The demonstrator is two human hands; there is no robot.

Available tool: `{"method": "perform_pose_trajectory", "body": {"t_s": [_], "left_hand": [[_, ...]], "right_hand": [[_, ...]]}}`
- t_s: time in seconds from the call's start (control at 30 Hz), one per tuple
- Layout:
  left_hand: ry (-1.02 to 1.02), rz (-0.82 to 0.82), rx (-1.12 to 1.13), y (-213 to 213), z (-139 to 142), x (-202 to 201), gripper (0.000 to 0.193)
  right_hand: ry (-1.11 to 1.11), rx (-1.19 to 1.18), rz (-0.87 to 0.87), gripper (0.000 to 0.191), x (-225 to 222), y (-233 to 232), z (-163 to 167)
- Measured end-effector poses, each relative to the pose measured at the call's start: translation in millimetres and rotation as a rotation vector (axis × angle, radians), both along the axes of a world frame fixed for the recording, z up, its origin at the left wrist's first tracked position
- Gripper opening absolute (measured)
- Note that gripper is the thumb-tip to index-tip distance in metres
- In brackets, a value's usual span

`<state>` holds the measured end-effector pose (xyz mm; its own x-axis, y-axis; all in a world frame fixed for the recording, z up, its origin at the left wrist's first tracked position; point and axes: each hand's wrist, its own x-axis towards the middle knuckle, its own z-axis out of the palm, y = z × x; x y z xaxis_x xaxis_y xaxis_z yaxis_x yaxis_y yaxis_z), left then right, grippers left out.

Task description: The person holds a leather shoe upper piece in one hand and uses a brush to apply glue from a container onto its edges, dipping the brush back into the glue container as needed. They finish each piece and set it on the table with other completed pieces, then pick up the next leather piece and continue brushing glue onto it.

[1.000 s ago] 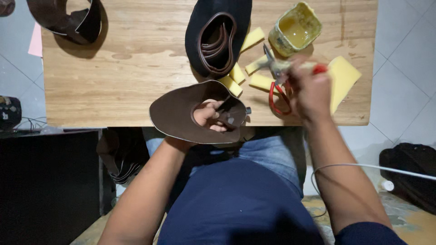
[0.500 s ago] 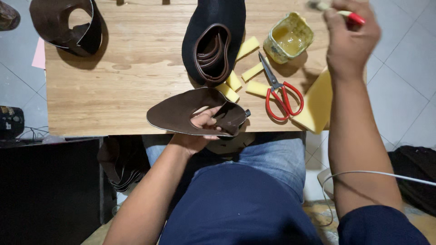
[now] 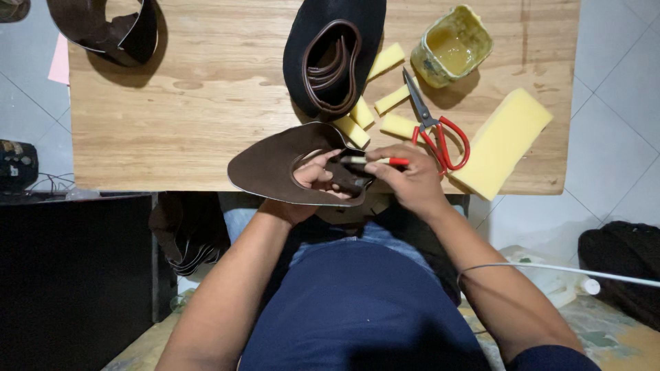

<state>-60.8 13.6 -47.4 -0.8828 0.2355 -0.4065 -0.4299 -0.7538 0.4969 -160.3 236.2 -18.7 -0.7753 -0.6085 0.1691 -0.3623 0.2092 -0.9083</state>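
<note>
My left hand [image 3: 313, 180] grips a dark brown leather piece [image 3: 268, 165] at the near edge of the wooden table [image 3: 185, 117], fingers poking up through its opening. My right hand [image 3: 410, 177] holds a small brush with a red handle [image 3: 377, 161], its tip resting on the leather by the left fingers. Just beyond lie red-handled scissors [image 3: 436, 130] and a yellow glue pot [image 3: 452, 45].
A black leather piece with a coiled brown strap [image 3: 333, 58] lies at the table's middle back. Small yellow sponge pieces [image 3: 388, 99] and a big yellow sponge block [image 3: 500, 143] lie to the right. Another brown leather piece [image 3: 103, 27] sits far left. A white cable [image 3: 550, 268] crosses right.
My right hand came down from the glue pot, where it was raised with the brush, to the leather piece held by my left hand. The left hand stayed put.
</note>
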Motion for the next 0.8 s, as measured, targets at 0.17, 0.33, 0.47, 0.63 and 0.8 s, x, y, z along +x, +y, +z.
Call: {"method": "perform_pose_trajectory", "body": {"t_s": [0.17,0.33,0.47,0.63,0.8], "left_hand": [[0.005,0.002,0.157,2.2,-3.6,0.6,0.074],[0.02,0.019,0.137,2.5,-10.1,0.1,0.073],[0.034,0.011,0.133,4.4,-12.1,0.6,0.072],[0.101,0.066,-0.07,21.2,-17.4,4.1,0.07],[0.222,0.051,-0.045,24.9,-14.6,7.5,0.07]], "right_hand": [[-0.347,-0.03,-0.069,0.016,-1.0,8.9,-7.6],[0.084,0.033,-0.044,0.015,5.6,5.3,-11.8],[-0.276,-0.003,-0.19,0.015,11.7,1.1,-9.0],[-0.644,-0.144,-0.45,0.013,8.4,-19.1,-5.0],[-1.005,-0.495,-0.411,0.013,-5.8,-5.6,-10.1]]}}
